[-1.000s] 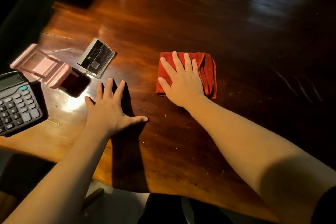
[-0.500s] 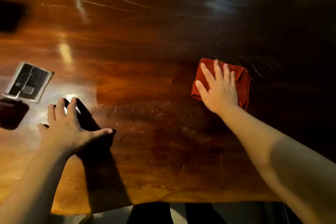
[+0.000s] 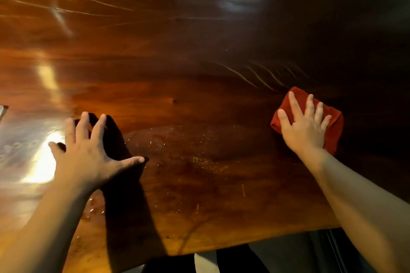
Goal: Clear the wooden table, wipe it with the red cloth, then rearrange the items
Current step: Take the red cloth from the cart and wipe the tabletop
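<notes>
A folded red cloth [image 3: 334, 127] lies on the glossy wooden table [image 3: 188, 73] at the right. My right hand [image 3: 305, 127] presses flat on top of it, fingers spread and pointing away from me. My left hand [image 3: 88, 153] rests palm down on the bare table at the left, fingers apart, holding nothing. Its dark shadow falls to its right. Fine specks and crumbs dot the wood between the two hands.
A sliver of a flat silver-edged object [image 3: 2, 110] shows at the far left edge. The table's near edge [image 3: 221, 248] runs along the bottom, with dark floor below. Bright glare lies on the wood left of my left hand.
My right hand has slid the red cloth to the right across the table. The view has shifted right, so the calculator, pink case and card have left the frame. My left hand stays planted.
</notes>
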A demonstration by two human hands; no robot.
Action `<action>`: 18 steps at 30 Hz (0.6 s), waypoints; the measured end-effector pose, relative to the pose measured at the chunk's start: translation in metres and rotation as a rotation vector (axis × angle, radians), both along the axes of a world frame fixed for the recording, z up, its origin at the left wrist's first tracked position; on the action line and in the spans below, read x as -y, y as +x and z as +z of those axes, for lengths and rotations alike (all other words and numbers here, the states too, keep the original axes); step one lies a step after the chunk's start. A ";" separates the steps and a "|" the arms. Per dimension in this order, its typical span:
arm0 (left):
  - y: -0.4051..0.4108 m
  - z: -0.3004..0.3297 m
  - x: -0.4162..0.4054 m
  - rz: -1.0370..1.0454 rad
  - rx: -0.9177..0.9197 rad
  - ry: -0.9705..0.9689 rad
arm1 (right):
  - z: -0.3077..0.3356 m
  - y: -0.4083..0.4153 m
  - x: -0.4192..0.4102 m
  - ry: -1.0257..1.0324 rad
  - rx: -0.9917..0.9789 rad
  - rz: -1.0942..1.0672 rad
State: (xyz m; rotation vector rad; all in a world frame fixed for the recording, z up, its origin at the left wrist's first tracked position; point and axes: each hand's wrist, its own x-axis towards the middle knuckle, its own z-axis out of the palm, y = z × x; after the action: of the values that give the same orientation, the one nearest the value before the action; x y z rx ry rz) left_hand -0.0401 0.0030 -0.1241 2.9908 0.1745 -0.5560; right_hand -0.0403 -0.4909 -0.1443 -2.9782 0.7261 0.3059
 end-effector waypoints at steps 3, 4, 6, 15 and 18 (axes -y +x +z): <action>-0.007 -0.003 -0.009 -0.022 0.031 0.003 | 0.002 0.003 -0.024 0.019 0.014 0.011; -0.009 -0.004 -0.011 -0.022 0.037 -0.002 | 0.002 0.002 -0.035 0.021 0.017 0.033; -0.013 -0.005 -0.016 -0.017 0.046 -0.016 | 0.002 0.001 -0.065 0.019 0.023 0.107; -0.054 -0.007 -0.063 0.070 0.090 -0.021 | -0.003 -0.007 -0.215 0.047 0.064 0.440; -0.075 -0.007 -0.087 0.139 0.090 -0.017 | -0.002 -0.010 -0.270 0.079 0.072 0.561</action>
State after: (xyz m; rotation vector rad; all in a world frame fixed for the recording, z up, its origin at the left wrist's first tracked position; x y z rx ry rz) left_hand -0.1156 0.0895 -0.1309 2.9504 0.3657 -0.4060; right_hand -0.0507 -0.2204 -0.1459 -3.0333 -0.1410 0.2397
